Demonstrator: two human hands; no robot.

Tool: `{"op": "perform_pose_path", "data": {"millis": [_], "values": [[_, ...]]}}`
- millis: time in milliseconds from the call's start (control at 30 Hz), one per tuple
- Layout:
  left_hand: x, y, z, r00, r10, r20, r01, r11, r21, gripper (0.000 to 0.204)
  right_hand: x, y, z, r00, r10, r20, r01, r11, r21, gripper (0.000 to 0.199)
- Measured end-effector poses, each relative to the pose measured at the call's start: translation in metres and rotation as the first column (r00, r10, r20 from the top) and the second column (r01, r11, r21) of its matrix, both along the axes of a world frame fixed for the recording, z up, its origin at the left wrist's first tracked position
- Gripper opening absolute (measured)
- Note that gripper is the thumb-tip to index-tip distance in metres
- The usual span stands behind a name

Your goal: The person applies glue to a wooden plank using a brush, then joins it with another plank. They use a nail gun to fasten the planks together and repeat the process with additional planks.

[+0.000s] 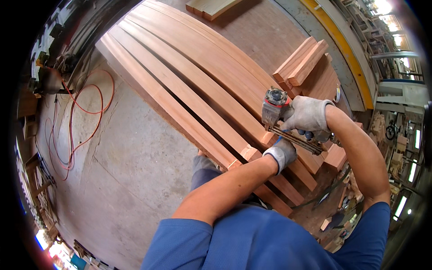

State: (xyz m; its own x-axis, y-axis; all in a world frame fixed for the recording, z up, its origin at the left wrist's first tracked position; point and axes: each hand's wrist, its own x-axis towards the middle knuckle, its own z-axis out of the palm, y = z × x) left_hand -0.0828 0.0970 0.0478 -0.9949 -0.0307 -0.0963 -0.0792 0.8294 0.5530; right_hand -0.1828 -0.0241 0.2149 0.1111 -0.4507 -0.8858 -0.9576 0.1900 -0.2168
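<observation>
My right hand (pixel 308 116), in a grey-white work glove, is closed around the handle of a nail gun (pixel 275 108). The gun's head points down at the wooden beams, and its long nail magazine (pixel 303 143) slants toward the lower right. Just below it, my gloved left hand (pixel 283 155) rests on the joint area of the long reddish wooden beams (pixel 216 105). Its fingers are mostly hidden behind the tool, with only a bit of blue coating showing. The beams lie side by side with dark gaps between some of them, and shorter pieces (pixel 281 189) cross toward me.
Short wood blocks (pixel 301 63) are stacked beyond the nail gun, on the right. A red hose (pixel 74 130) lies coiled on the concrete floor (pixel 135 180) at left. A yellow-striped metal edge (pixel 346 49) runs along the upper right. Offcuts (pixel 326 223) lie at lower right.
</observation>
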Motion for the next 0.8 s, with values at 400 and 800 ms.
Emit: {"op": "perform_pose_path", "data": {"millis": [400, 800], "values": [[-0.001, 0.0, 0.002, 0.999, -0.03, 0.025, 0.029, 0.998, 0.054, 0.031, 0.016, -0.011, 0.005, 0.981, -0.08, -0.177, 0.098, 0.99, 0.099, 0.036], [0.003, -0.004, 0.006, 0.998, -0.054, 0.018, 0.053, 0.997, 0.057, 0.027, 0.015, -0.017, 0.005, 0.976, -0.118, -0.185, 0.146, 0.978, 0.147, 0.035]]}}
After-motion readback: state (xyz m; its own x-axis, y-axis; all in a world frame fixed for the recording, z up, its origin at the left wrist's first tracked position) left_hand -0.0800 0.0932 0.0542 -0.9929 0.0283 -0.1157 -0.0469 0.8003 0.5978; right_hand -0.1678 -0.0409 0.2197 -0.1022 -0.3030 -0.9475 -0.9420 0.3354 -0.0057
